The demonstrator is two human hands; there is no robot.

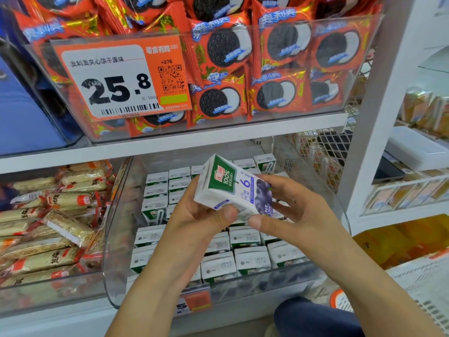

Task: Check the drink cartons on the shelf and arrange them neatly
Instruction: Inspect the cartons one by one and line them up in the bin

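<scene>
White carton [233, 188], pinched by both hands [194, 217] [301, 215] above the bin's [114, 239] front rows, could slip and topple standing cartons [252, 260].

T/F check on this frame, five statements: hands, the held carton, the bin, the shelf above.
1. Both hands hold one white and green drink carton with a blueberry picture. True: the left hand and the right hand grip it together.
2. The held carton stands upright inside the clear plastic bin. False: it is lifted above the bin and tilted.
3. The white-topped cartons in the bin stand in rows. True.
4. The shelf above holds blue bottles. False: it holds red cookie packets in a clear bin.
5. The orange and white price tag reads 25.8. True.
</scene>
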